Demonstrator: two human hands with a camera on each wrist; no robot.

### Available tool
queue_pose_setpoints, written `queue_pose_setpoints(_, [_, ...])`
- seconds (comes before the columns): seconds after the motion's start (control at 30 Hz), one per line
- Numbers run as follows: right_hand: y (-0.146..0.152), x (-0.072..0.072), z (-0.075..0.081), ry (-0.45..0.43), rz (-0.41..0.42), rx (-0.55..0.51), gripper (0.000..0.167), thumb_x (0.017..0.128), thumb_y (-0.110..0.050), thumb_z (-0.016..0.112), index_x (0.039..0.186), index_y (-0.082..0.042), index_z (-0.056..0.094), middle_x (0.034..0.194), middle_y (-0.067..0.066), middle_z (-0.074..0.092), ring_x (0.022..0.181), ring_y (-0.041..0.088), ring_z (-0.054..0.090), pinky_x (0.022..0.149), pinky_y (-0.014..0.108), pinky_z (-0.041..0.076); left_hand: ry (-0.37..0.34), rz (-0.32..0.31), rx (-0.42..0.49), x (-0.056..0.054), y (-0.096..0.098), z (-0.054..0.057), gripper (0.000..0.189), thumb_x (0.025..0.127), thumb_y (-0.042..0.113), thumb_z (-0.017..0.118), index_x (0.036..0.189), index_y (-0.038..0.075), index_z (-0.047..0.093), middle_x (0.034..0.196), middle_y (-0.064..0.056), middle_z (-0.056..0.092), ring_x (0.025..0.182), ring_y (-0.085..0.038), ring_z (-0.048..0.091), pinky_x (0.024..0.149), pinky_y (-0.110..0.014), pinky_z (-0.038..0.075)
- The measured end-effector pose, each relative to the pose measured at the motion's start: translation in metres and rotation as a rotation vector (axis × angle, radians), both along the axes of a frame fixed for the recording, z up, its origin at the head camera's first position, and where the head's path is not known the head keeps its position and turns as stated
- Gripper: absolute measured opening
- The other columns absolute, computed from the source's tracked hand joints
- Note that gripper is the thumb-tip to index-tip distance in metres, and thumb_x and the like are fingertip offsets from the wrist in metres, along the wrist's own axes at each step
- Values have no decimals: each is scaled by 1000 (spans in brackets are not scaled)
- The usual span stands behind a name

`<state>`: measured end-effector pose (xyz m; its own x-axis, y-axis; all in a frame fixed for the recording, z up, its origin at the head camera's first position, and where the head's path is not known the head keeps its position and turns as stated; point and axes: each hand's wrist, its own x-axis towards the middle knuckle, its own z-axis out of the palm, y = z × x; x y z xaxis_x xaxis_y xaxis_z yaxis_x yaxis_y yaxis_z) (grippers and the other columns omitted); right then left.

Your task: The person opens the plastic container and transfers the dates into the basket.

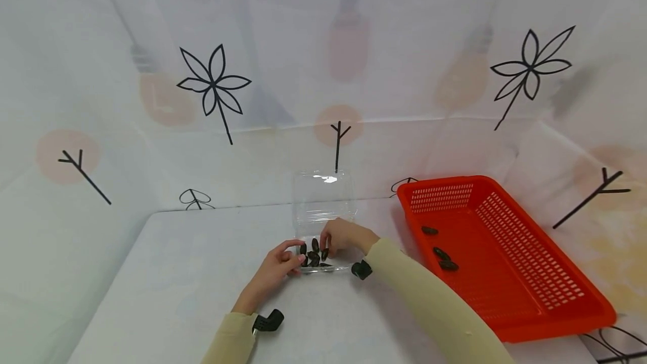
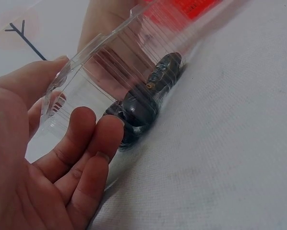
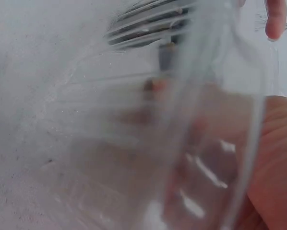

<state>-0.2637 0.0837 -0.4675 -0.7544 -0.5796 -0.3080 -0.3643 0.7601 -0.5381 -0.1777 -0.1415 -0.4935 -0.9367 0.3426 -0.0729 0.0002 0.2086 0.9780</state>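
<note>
A clear plastic clamshell box (image 1: 340, 268) lies on the table, its lid (image 1: 323, 191) raised at the back. Several dark oval pieces with bumpy skin, like the piece (image 2: 165, 72) seen through the wall, lie inside, mostly on the left. My left hand (image 1: 273, 267) grips the box's left side, thumb at the rim and fingers along the wall. Reaching in from the right, my right hand (image 1: 346, 235) has its fingertips down inside the box, pinching a dark oval piece (image 1: 325, 253). The box wall blurs those fingers in the right wrist view.
On the right stands a red plastic basket (image 1: 505, 324) with slotted walls, holding several more dark oval pieces (image 1: 447, 265). A white cloth covers the table (image 1: 192, 274). A printed curtain (image 1: 283, 72) hangs right behind the table's far edge.
</note>
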Motion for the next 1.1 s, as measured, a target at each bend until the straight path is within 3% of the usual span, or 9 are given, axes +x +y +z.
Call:
queue_pose_setpoints(0.37, [8, 0, 6, -5, -2, -43, 20, 77, -3, 82, 82, -21, 76, 77, -9, 65, 76, 11, 55, 72, 30, 46, 9, 1, -8, 0, 0, 0, 42, 97, 15, 67, 135, 2, 55, 75, -16, 59, 80, -37, 69, 67, -32, 47])
queue_pose_setpoints(0.7, [23, -6, 32, 16, 23, -126, 14, 81, -8, 81, 89, -18, 75, 80, -8, 65, 78, 13, 57, 71, 30, 47, -11, -3, -10, -1, -1, -1, 43, 97, 17, 67, 136, 2, 55, 74, -10, 60, 80, -35, 68, 69, -33, 47])
queue_pose_setpoints(0.97, [61, 4, 70, 41, -34, -189, 11, 87, -9, 78, 95, -15, 75, 85, -5, 67, 84, 19, 58, 75, 33, 50, 14, 10, -25, -11, -3, -28, 44, 97, 18, 67, 137, 6, 55, 74, -5, 60, 77, -28, 69, 65, -29, 46])
queue_pose_setpoints(1.1, [91, 11, 86, 65, -84, -212, 11, 87, -11, 77, 97, -15, 75, 86, -5, 69, 85, 20, 60, 75, 35, 50, 31, 10, -10, -13, -3, -33, 43, 96, 19, 68, 136, 9, 56, 74, -5, 60, 75, -27, 69, 65, -29, 47])
